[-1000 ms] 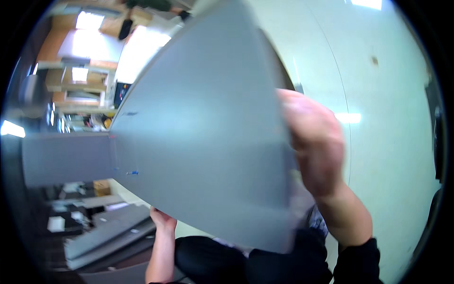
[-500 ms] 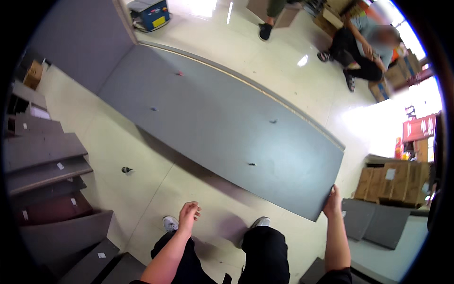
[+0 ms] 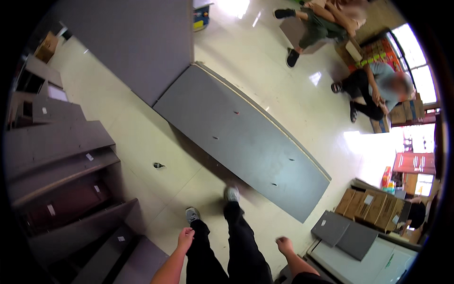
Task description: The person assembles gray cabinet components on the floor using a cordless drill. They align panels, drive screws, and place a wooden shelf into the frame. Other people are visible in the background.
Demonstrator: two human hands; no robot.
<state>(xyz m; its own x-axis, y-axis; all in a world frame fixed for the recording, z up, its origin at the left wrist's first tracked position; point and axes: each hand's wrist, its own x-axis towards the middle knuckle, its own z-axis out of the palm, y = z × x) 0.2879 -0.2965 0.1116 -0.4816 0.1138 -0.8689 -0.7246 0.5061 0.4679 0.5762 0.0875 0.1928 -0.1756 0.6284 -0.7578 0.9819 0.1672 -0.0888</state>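
A long grey panel (image 3: 236, 149) lies across the middle, with several small fasteners sticking up from its face. At its far left end a second grey panel (image 3: 137, 38) stands upright against it. My left hand (image 3: 186, 238) is in front of my leg, loosely curled, empty and touching nothing. My right hand (image 3: 284, 245) hangs apart from the long panel's near right corner, its fingers loosely bent with nothing seen in them. A small dark bottle (image 3: 158, 165) lies on the floor left of the panel.
Grey boards (image 3: 71, 146) are stacked along the left. Cardboard boxes (image 3: 371, 206) stand at right, beside grey boards (image 3: 347, 234) on a pale surface. Two people sit at the back right, one in a blue-grey shirt (image 3: 383, 75). A blue box (image 3: 201, 18) stands behind the upright panel.
My right hand has let go of the long panel's corner and drawn back. My left hand has moved lower in view. My feet have stepped, and the view has shifted.
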